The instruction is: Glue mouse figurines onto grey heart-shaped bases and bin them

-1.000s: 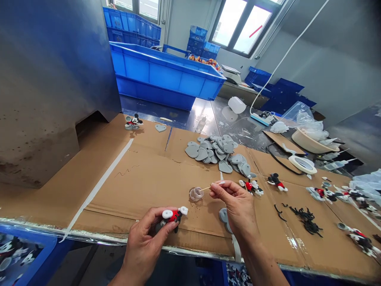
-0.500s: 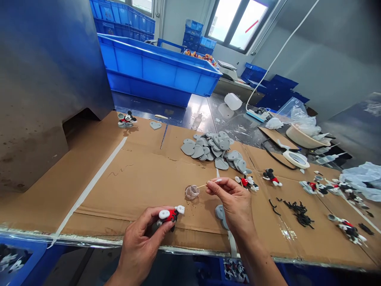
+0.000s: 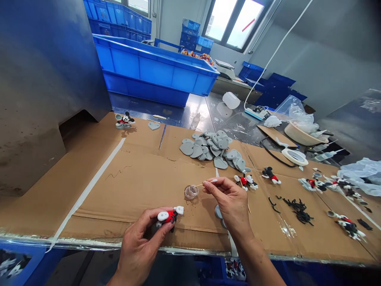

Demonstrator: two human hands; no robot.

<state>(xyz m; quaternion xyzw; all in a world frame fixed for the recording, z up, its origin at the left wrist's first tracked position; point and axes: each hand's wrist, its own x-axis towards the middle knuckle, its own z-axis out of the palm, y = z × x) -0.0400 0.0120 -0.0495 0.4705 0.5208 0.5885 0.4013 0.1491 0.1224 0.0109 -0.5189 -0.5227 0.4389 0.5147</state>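
Left hand (image 3: 138, 242): fingers closed around a small red, black and white mouse figure (image 3: 170, 217), which sits at 7 o'clock from the jar. Right hand (image 3: 232, 200): fingertips pinch a thin wooden stick (image 3: 199, 185), its far end at the rim of a small, clear, round jar (image 3: 191, 193); this hand partly hides grey flat pieces (image 3: 218, 211). From the jar: loose black curved strips (image 3: 301, 213), 3 o'clock; smooth metal housing (image 3: 50, 87), 10 o'clock, blocks the view behind; heaped grey heart-shaped plates (image 3: 210, 146), 1 o'clock; large blue plastic tub (image 3: 154, 65), 11 o'clock.
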